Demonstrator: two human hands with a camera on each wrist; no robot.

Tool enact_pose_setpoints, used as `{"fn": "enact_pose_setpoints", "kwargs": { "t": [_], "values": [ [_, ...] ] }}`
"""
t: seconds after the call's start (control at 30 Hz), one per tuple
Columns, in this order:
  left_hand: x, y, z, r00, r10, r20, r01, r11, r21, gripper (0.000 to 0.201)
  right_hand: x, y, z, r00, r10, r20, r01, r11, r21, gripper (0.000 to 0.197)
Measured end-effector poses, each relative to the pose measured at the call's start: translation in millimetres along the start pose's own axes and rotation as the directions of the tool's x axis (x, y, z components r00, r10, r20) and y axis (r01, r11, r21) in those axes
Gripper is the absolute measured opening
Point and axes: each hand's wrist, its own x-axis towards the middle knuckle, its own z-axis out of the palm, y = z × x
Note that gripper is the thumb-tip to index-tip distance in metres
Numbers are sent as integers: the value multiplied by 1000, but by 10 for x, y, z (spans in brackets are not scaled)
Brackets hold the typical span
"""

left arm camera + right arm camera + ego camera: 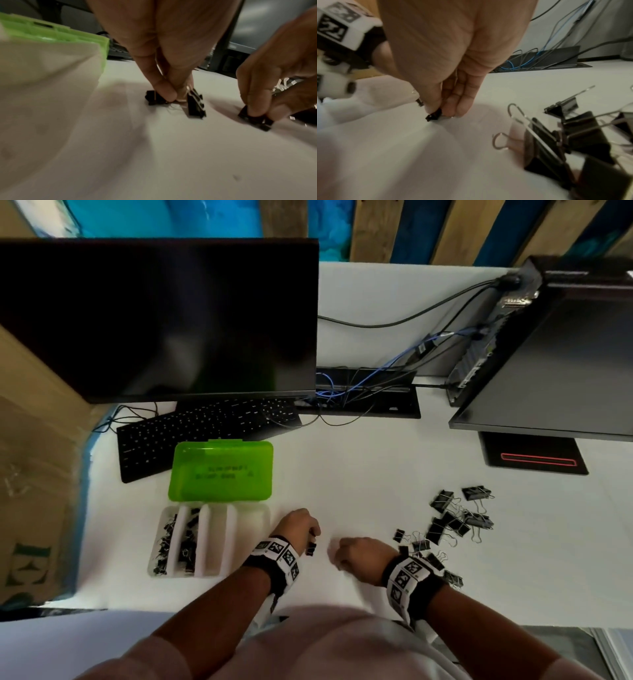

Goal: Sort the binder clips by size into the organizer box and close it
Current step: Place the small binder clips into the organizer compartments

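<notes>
- Two hands are working low on the white table (359,484) at once: the left hand (297,527) pinches small clips (195,104) between thumb and fingertips, one on either side of the pinch, and the right hand (356,554) pinches another small clip (434,115) against the table surface.
- The organizer box (255,510) lies open at about 9 o'clock from the left hand, its green lid (221,472) folded back toward 12 o'clock. The two leftmost compartments already hold small black clips; the compartments nearer the hands look bare.
- The unsorted pile of larger clips (452,518) sits at about 2 o'clock from the right hand, wire handles tangled across one another.
- Risk, as I judge it: the left hand carries more than one clip in a fingertip pinch, so one may slip out on the way to the box and skid across the smooth table.
- A dropped clip could land in the wrong compartment, since the dividers are narrow and the filled slots sit side by side; size would then be mixed.
- The interlocked handles in the large pile may drag neighbours along when one is lifted, scattering them toward the table edge at 5 o'clock.
- Overfilled slots or upright handles could stop the lid from latching.
</notes>
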Motion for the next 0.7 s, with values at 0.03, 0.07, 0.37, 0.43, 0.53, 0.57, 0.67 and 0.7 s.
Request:
{"fn": "enact_pose_setpoints", "kwargs": {
  "t": [0.03, 0.07, 0.37, 0.43, 0.53, 0.57, 0.67, 0.7],
  "values": [
    [-2, -38, 0, 1000, -19, -24, 18, 1000, -20, 21, 10, 18, -48, 999, 43, -19, -42, 999, 33, 21],
    [-8, -71, -6, 998, -39, -45, 37, 998, -42, 23, 26, 28, -79, 997, 70, -32, -69, 996, 51, 22],
    [-176, -44, -306, 984, -46, -174, 0, 968, -251, 21, 295, -329, -235, 998, 34, 54, -32, 999, -44, 62],
    [-213, -47, -376, 976, -47, -212, -15, 960, -281, 19, 395, -434, -264, 996, -4, 92, 13, 996, -93, 56],
    [-310, -61, -472, 956, -46, -288, -50, 946, -320, 20, 553, -501, -295, 988, -6, 152, 29, 989, -146, 31],
    [-367, -79, -519, 943, -51, -328, -68, 938, -340, 20, 591, -500, -306, 987, 11, 160, 12, 990, -140, 24],
    [-588, -220, -685, 893, -98, -438, -91, 916, -390, 17, 702, -422, -384, 988, 72, 136, -61, 995, -83, 13],
    [-676, -294, -746, 879, -121, -461, -84, 912, -400, 17, 748, -387, -446, 990, 86, 108, -79, 994, -71, 12]
  ]
}}
